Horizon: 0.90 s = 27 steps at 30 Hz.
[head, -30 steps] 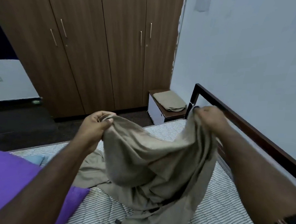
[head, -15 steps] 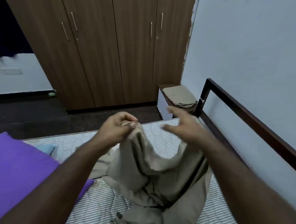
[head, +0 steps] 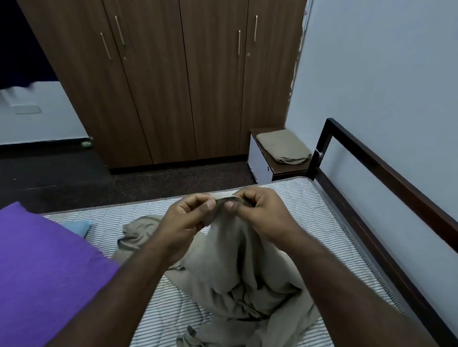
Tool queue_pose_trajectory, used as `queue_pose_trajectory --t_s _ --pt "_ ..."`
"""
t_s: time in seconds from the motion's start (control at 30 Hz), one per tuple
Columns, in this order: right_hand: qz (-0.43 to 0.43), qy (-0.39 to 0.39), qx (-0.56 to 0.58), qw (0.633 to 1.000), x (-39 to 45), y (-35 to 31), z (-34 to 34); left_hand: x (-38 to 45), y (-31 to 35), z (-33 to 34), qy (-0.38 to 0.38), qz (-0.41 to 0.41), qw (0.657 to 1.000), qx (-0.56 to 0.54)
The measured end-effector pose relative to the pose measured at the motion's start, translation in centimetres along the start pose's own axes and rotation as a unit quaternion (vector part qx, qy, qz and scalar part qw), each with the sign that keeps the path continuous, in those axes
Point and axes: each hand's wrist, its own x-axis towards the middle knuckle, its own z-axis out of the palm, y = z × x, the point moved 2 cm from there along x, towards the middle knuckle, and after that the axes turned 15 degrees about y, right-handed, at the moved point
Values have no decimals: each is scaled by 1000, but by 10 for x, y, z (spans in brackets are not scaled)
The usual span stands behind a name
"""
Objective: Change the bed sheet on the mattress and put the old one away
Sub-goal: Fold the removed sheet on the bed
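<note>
Beige cotton-like sheet: one item, crumpled, lying on the bare striped mattress, its upper edge lifted clear of the heap and held up in front of the person. Whether it is the old sheet or the fresh one cannot be told.

Left hand: grip clenched on the sheet's edge, thumb over the fabric against the curled fingers, forearm reaching in from the lower left.

Right hand: grip likewise pinching the same edge, thumb on top, knuckles turned up; forearm enters from the lower right. The two hands sit just beside each other, thumbs nearly meeting.

Step in hand, as judged: finding and matching a hem or corner before spreading or folding. To do it well, keep both pinches on the hem itself, then slide the hands apart along the edge so the cloth feeds out flat, not twisted; let the bulk hang free so folds drop out.

Also present: purple pillow at the left of the mattress; a second folded beige cloth on a low cabinet beyond the bed; dark bed frame along the wall; brown wardrobe behind.
</note>
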Motion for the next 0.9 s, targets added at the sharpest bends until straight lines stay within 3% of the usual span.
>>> queue_pose_trajectory --t_s 0.1,0.2,0.37,0.53,0.73,0.8,0.9 --pt "19 -25 -18 999 -3 4 -9 1 8 0 43 35 998 -26" --pt "18 -39 -78 996 -5 10 -25 3 22 -3 34 73 996 -26" --pt "14 54 15 998 -8 11 -38 7 42 -8 5 64 998 24" --pt "7 74 11 997 -5 5 -26 -4 13 -6 -148 7 975 166" --pt "27 153 -37 987 1 6 -20 -17 -12 7 -178 73 953 232" --pt "30 154 -40 987 2 4 -15 -23 -14 15 -159 123 948 247" --pt "24 148 -58 987 3 2 -7 -24 -6 29 -31 215 954 208"
